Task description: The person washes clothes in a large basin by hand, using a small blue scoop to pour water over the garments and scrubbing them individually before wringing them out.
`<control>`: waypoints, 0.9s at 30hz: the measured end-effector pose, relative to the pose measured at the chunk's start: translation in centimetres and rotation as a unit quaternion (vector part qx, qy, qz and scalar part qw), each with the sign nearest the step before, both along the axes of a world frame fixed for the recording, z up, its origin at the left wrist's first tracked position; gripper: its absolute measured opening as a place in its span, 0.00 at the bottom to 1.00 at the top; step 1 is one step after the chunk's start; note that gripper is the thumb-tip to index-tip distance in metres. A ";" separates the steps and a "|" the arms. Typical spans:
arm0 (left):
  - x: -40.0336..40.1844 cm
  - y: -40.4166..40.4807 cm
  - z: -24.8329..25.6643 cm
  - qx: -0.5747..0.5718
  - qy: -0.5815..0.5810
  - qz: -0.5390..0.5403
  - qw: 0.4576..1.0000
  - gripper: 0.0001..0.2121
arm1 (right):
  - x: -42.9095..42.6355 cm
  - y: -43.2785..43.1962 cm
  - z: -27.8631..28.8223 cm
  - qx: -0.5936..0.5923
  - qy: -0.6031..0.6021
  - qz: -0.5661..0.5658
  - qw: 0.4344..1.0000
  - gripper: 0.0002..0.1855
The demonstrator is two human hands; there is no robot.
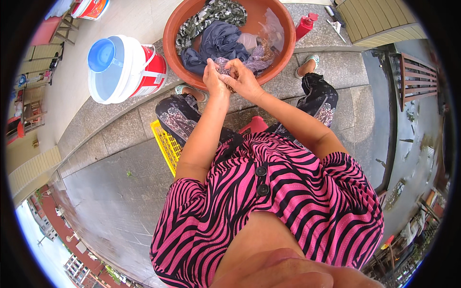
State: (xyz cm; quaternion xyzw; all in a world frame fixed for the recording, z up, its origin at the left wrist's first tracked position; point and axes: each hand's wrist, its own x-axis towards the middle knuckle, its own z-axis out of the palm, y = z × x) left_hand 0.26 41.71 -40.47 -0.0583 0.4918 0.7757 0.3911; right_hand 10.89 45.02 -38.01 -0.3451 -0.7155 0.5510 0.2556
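Note:
A wide terracotta-coloured basin (230,4) holds several garments. Over its near rim, my left hand (215,78) and my right hand (243,80) meet around a bunched patterned cloth (229,85). Part of that cloth is hidden behind my fingers. A lilac speckled fabric (256,62) lies in the basin beside my right hand; whether it joins the held bundle I cannot tell. Dark blue-grey cloth (221,39) is heaped in the middle, with a camouflage-patterned garment (216,16) draped against the far left wall. Translucent plastic (274,30) rests at the basin's right side.
To the left stands a white-and-red bucket (151,72) of water with a blue dipper (102,55) in it. A red pump bottle (306,26) and a white scraper-like tool (336,28) are on the stone ledge. A yellow plastic crate (166,145) sits beside my left leg.

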 end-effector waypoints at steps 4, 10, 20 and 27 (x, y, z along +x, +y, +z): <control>-1.8 -0.2 -2.7 -0.026 0.053 -0.077 0.995 0.16 | 1.7 3.5 -6.0 -0.022 -0.034 -0.042 0.998 0.18; -1.6 0.3 -9.9 -0.243 -0.073 -0.352 0.901 0.32 | 4.4 10.1 -13.3 0.089 -0.388 0.020 0.917 0.18; -2.5 4.5 -14.5 -0.291 -0.155 -0.388 0.860 0.38 | 4.4 13.4 -16.3 0.080 -0.510 0.037 0.855 0.13; -1.1 3.9 -14.8 0.088 -0.323 -0.400 0.853 0.26 | 0.7 3.1 -5.7 0.148 -0.093 0.039 0.984 0.13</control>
